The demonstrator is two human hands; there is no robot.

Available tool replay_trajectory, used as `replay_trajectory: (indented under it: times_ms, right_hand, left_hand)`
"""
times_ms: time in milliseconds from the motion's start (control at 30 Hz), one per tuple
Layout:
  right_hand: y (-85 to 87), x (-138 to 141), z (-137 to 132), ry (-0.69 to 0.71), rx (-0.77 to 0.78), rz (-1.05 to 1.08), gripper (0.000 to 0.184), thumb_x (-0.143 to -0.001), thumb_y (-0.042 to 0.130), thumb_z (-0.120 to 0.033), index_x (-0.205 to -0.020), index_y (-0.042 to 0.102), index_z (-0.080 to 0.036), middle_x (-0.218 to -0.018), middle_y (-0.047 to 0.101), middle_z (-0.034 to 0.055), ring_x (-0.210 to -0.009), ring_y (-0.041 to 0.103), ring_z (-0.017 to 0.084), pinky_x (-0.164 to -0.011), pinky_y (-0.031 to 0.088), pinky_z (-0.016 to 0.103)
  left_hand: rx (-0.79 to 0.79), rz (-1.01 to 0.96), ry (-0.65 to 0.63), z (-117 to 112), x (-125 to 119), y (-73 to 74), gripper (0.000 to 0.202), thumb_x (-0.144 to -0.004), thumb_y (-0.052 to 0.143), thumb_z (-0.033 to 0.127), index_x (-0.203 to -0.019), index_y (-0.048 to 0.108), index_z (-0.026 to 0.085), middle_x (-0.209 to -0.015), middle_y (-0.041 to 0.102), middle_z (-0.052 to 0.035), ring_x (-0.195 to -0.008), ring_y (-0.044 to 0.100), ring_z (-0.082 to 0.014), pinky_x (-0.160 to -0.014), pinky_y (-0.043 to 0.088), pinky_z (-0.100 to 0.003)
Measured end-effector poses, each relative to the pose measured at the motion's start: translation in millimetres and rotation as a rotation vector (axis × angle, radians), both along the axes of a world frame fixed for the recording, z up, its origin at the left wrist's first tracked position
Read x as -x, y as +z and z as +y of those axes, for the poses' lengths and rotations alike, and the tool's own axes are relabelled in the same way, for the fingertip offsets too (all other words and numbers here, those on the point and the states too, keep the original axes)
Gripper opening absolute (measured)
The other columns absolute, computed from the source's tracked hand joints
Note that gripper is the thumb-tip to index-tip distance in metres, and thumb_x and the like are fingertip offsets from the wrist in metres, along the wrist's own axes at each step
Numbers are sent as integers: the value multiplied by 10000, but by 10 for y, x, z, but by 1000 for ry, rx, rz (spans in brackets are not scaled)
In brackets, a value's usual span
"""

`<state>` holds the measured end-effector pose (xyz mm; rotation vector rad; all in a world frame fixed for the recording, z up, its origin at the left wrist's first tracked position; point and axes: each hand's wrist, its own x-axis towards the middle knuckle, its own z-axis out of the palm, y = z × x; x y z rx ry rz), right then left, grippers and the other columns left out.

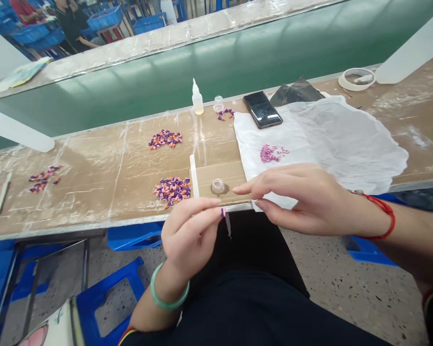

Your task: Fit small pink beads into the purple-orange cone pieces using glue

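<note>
My left hand [189,230] is closed in a pinch on a tiny purple bead [222,212], and a thin clear thread [228,226] hangs from it below the bench edge. My right hand [296,197] hovers just to the right with its fingers stretched toward the bead and nothing visible in them. In front of the hands a small clear pot [218,185] sits on a cardboard piece [220,180]. A heap of purple and orange beads [172,188] lies left of the pot.
More bead heaps [165,138] [42,179] lie on the worn bench [104,168]. There are also a glue bottle [197,99], a phone [262,109], white paper [332,139] with pink bits [270,154], and a tape roll [357,78]. Blue stools [104,298] stand below.
</note>
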<state>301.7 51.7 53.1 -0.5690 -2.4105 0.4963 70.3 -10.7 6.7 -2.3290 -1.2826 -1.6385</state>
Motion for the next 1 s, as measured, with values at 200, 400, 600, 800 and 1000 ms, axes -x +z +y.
replay_trajectory:
  times_ms: [200, 400, 600, 800, 1000]
  right_hand:
    - [-230, -169, 123, -134, -40, -1, 144, -936, 547, -165, -1018, 638, -240, -894, 776, -8, -735, 735, 131, -623, 548, 228]
    - [-331, -219, 240, -203, -6, 6, 139, -948, 526, -204, -951, 649, -269, -835, 770, -36, -684, 726, 96, -490, 520, 171]
    - [-363, -235, 287, -217, 58, 25, 147, -939, 526, -218, -902, 658, -271, -827, 778, -41, -676, 737, 108, -458, 518, 172]
    - [-420, -349, 272, -308, 91, 6, 191, -955, 504, -249, -897, 685, -267, -842, 781, -30, -710, 746, 118, -482, 542, 173]
    - [-490, -397, 295, -306, 115, 12, 192, -954, 508, -268, -921, 697, -263, -857, 776, -11, -725, 741, 163, -545, 560, 241]
  left_hand:
    - [367, 217, 213, 405, 687, -288, 68, -833, 731, 144, -834, 728, 211, -970, 721, -57, -987, 643, -237, -911, 512, -407]
    - [659, 118, 358, 1068, 1223, -404, 110, -847, 667, 234, -889, 744, 168, -950, 743, -79, -939, 671, -230, -907, 520, -374]
    - [676, 190, 380, 1842, 1250, -504, 204, -804, 586, 89, -916, 739, 164, -969, 726, -64, -837, 650, -188, -860, 526, -336]
    - [645, 285, 318, 2136, 1220, -542, 136, -781, 671, 120, -890, 729, 177, -998, 681, -86, -989, 645, -239, -931, 525, -379]
    - [622, 297, 255, 2153, 1175, -502, 132, -782, 675, 109, -849, 737, 203, -984, 684, -82, -1054, 617, -271, -1025, 472, -443]
